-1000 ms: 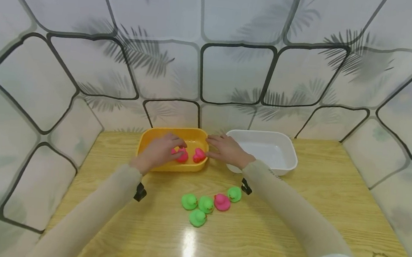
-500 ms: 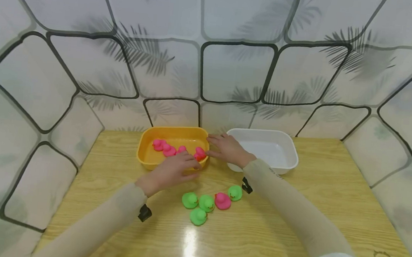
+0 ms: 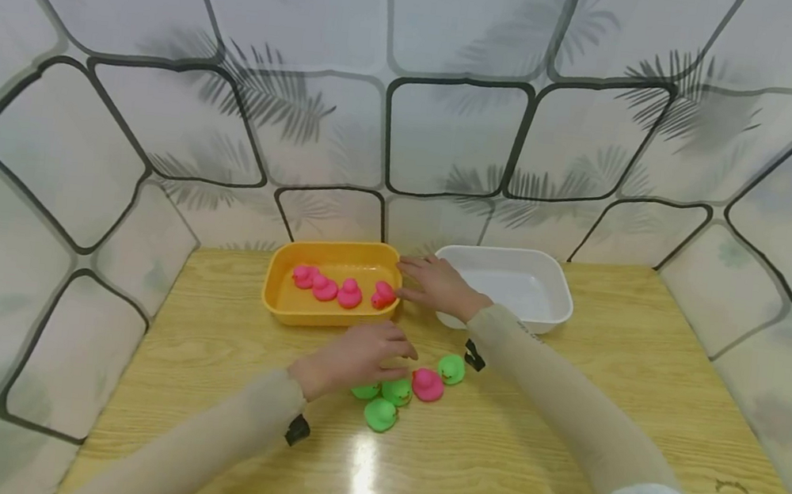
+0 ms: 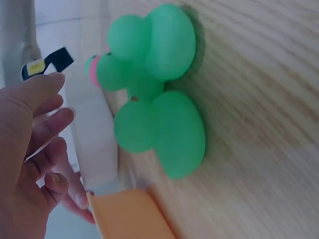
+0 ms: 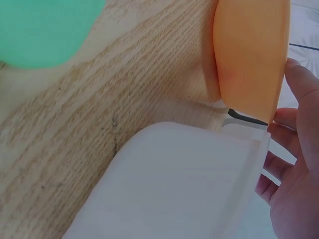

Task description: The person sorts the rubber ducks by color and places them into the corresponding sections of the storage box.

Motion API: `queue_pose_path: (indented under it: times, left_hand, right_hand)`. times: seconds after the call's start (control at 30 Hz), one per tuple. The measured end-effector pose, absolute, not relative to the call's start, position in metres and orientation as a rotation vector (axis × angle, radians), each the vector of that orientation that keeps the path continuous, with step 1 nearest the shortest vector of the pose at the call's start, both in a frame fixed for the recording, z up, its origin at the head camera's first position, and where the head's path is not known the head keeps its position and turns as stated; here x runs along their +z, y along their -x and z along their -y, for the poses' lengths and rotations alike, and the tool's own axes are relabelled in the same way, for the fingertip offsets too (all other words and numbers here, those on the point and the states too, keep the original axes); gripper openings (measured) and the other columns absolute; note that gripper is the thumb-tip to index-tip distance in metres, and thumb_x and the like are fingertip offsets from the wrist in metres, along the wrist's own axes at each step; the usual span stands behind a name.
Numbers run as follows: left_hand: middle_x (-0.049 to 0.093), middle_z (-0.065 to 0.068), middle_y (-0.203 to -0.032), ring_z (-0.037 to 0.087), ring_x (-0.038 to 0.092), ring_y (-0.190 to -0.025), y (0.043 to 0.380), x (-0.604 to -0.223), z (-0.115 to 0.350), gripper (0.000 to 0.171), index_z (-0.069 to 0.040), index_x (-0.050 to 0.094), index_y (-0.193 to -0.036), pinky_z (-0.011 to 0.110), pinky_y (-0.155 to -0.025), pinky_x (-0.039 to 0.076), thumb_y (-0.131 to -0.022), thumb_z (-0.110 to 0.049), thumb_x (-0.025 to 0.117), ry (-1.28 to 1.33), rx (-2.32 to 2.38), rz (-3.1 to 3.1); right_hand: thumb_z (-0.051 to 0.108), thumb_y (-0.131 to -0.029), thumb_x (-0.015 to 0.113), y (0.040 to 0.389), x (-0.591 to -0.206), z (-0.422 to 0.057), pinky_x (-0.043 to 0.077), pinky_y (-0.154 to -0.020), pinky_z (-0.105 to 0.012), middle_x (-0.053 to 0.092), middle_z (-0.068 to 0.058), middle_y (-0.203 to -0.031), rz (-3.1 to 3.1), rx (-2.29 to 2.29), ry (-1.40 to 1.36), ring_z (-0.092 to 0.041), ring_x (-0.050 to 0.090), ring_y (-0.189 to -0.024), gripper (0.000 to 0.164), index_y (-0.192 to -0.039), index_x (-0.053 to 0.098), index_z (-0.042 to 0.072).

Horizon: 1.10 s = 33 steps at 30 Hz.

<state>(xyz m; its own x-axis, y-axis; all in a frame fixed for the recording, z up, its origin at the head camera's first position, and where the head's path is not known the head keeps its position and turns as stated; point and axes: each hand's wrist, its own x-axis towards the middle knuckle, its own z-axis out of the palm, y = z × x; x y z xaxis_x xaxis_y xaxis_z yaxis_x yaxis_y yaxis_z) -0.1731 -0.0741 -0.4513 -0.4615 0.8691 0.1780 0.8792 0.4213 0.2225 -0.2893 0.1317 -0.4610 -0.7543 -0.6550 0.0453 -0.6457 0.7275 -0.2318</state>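
My left hand (image 3: 360, 356) hovers over the group of toy ducks on the table, fingers loosely bent with nothing in them. Below it are several green ducks (image 3: 380, 415), one partly hidden by the hand; a pink duck (image 3: 428, 386) sits just right of its fingertips. In the left wrist view the green ducks (image 4: 182, 134) stand apart from the fingers. My right hand (image 3: 438, 287) rests with relaxed fingers at the right rim of the yellow tub (image 3: 275, 299). Inside that tub lie several pink ducks (image 3: 350, 294), one tipped near the right wall.
A white tub (image 3: 517, 290) stands right of the yellow one, partly under my right hand and wrist. Another green duck (image 3: 451, 369) is beside the right sleeve. The wooden table (image 3: 526, 458) meets a patterned cloth wall (image 3: 456, 141) at the back and sides.
My left hand has come out of the yellow tub, moving right and toward me to the ducks on the table. The pink ducks in the tub are uncovered. The right hand stays put.
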Motion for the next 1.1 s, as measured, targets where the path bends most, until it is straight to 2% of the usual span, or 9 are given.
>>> queue_pose_path:
  times: [0.6, 0.77, 1.1]
  left_hand:
    - [0.073, 0.0, -0.116, 0.018, 0.064, -0.111, 0.167, -0.46, 0.041, 0.028, -0.016, 0.074, -0.122, 0.033, -0.103, 0.05, -0.099, -0.031, 0.073, 1.589, -0.277, 2.786]
    - [0.073, -0.001, -0.115, 0.017, 0.063, -0.109, 0.166, -0.465, 0.037, 0.026, -0.018, 0.074, -0.121, 0.033, -0.1, 0.051, -0.1, -0.033, 0.072, 1.582, -0.229, 2.814]
    - [0.073, -0.002, -0.11, 0.016, 0.063, -0.103, 0.169, -0.467, 0.034, 0.022, -0.017, 0.073, -0.118, 0.03, -0.096, 0.052, -0.1, -0.029, 0.072, 1.605, -0.272, 2.776]
  right_hand:
    - [0.044, -0.105, 0.06, 0.288, -0.459, -0.132, 0.033, -0.118, -0.06, 0.048, -0.017, -0.159, -2.867, -0.383, 1.059, -0.042, 0.044, -0.143, 0.064, -0.153, 0.051, 0.003]
    - [0.046, -0.105, 0.058, 0.288, -0.461, -0.132, 0.032, -0.119, -0.059, 0.046, -0.016, -0.16, -2.861, -0.382, 1.052, -0.042, 0.043, -0.144, 0.065, -0.154, 0.05, 0.004]
    - [0.047, -0.105, 0.058, 0.288, -0.462, -0.132, 0.03, -0.12, -0.059, 0.045, -0.014, -0.161, -2.853, -0.394, 1.032, -0.04, 0.042, -0.145, 0.065, -0.155, 0.048, 0.005]
